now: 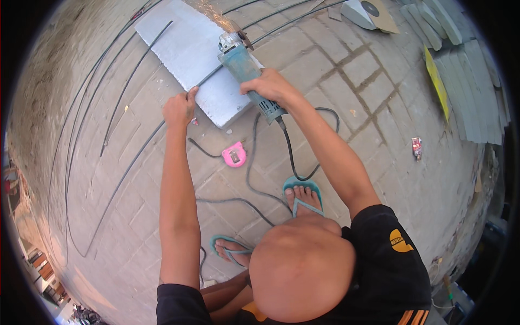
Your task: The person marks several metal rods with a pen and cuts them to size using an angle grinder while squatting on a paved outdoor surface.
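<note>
Mid-cut, judging by sparks at the disc: right hand [269, 85] clamped round the grinder [245, 70], biting a steel rod [208, 78] lying across a white slab [192, 54]. Left hand [180, 108] pins the rod at the slab's near edge, fingers closed. Next calls for steady downward feed, cable [292, 157] kept clear.

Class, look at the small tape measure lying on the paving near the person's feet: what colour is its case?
The tape measure has a bright pink case, seen in the head view.
</note>
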### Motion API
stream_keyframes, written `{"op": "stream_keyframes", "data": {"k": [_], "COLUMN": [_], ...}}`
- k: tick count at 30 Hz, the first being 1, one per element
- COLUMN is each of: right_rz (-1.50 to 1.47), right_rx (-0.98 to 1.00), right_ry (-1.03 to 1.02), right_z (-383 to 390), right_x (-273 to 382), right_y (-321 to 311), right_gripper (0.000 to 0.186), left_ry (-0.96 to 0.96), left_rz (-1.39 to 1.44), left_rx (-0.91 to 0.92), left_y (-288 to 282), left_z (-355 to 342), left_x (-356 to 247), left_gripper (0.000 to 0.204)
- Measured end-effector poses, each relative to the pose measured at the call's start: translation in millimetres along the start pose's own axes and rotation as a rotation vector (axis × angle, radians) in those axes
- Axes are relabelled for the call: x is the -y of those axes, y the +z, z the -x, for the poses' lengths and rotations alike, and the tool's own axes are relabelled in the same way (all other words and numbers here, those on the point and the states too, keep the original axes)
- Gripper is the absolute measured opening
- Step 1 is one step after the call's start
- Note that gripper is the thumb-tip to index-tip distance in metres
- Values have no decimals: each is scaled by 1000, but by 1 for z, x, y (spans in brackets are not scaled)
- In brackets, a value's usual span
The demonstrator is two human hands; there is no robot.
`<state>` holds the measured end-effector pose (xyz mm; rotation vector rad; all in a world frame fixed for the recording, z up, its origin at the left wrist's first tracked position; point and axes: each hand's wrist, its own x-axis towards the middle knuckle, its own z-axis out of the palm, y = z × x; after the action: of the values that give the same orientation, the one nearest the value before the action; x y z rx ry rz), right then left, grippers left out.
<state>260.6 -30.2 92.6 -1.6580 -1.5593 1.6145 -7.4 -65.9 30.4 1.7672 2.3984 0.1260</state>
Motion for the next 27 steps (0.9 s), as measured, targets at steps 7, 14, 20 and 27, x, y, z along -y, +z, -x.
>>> {"op": "stream_keyframes", "data": {"k": [7,14,20,27], "right_rz": [26,19,26,30], "right_rx": [-10,-34,-16,-12], "right_ry": [34,4,8,4], "right_z": [1,-3,-6,-9], "right_x": [4,0,0,0], "right_y": [-2,0,-1,-1], "right_gripper": [53,52,51,53], "left_ry": [10,11,16,5], "left_rz": [-13,1,-5,-4], "left_rx": [-9,-19,-34,-17], "left_y": [-3,-2,-2,-2], "left_z": [0,1,2,2], "left_x": [2,2,2,1], "left_gripper": [69,67,67,69]}}
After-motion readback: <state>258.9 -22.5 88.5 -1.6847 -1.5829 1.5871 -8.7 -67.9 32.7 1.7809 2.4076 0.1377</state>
